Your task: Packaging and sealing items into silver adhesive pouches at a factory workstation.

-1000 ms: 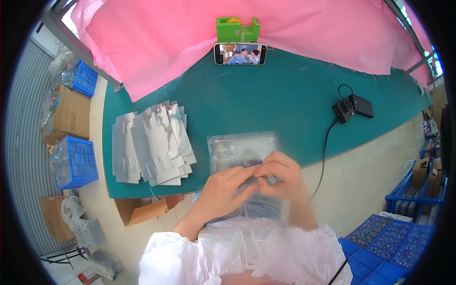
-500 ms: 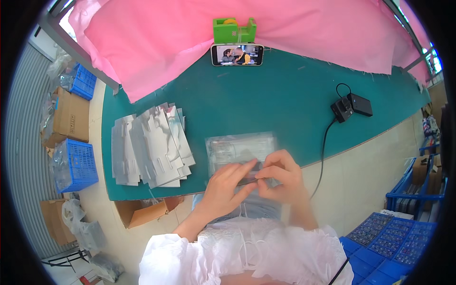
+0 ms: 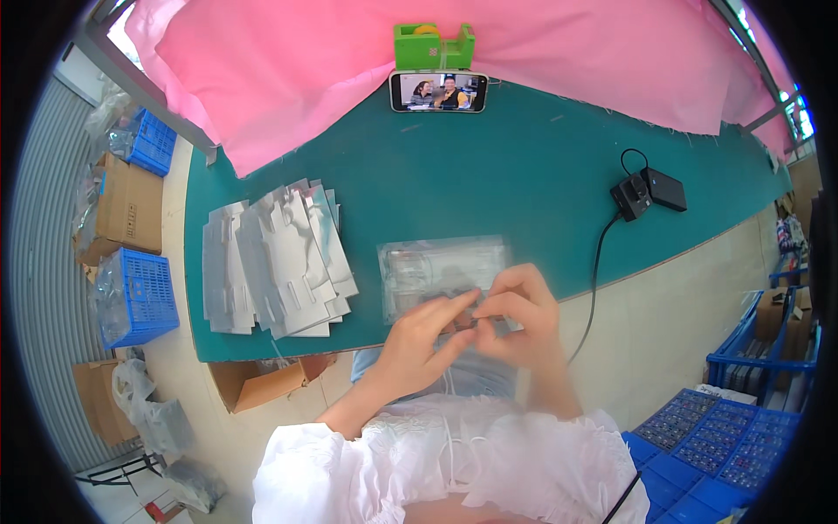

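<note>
Our left hand and right hand meet, fingertips seemingly pinching a small dark piece above the clear plastic bags on the desk; we should pinch lightly, evenly.

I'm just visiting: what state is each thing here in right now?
Phone: screen lit, showing people.
Green tape dispenser: loaded with a yellow roll.
Silver sheets: flat, piled unevenly.
Clear plastic packaging: flat, partly covered.
Black adapter: cable attached.
Cardboard box by the table: open.
Blue crates, left: holding clear plastic.
Left hand: partly curled.
Right hand: curled; anything held is hard to see.
</note>
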`<state>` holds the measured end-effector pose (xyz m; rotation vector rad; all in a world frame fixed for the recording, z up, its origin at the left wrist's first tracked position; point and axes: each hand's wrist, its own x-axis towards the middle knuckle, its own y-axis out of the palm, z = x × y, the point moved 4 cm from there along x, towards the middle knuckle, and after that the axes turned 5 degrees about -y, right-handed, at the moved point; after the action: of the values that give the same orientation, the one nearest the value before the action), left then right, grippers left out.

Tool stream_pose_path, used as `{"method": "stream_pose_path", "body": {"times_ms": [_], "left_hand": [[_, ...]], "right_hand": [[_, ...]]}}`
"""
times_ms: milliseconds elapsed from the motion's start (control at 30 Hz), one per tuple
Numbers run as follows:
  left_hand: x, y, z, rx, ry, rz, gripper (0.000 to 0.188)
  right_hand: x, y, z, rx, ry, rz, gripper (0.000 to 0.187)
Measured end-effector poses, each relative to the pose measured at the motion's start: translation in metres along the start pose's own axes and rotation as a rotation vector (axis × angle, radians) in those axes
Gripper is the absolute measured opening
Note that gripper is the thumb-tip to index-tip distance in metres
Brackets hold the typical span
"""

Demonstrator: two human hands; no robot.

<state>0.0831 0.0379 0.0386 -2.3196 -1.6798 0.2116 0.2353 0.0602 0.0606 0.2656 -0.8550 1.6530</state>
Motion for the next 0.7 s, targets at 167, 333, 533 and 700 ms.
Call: {"method": "stream_pose_path", "body": {"times_ms": [167, 333, 533, 700], "left_hand": [[0.0013, -0.0006, -0.005, 0.077, 0.032, 0.007, 0.044], [0.0011, 0.0005, -0.0061, 0.062, 0.046, 0.024, 0.034], [0.0005, 0.004, 0.0004, -0.027, 0.009, 0.091, 0.029], [-0.002, 0.0066, -0.0019, -0.059, -0.042, -0.034, 0.026]], "right_hand": [[0.0004, -0.0037, -0.0001, 0.002, -0.01, -0.028, 0.021], [-0.0003, -0.0041, 0.0005, -0.006, -0.011, -0.037, 0.021], [-0.0007, -0.0034, 0.0003, -0.005, -0.031, -0.027, 0.022], [-0.0019, -0.0035, 0.0002, -0.029, -0.017, -0.037, 0.021]]}}
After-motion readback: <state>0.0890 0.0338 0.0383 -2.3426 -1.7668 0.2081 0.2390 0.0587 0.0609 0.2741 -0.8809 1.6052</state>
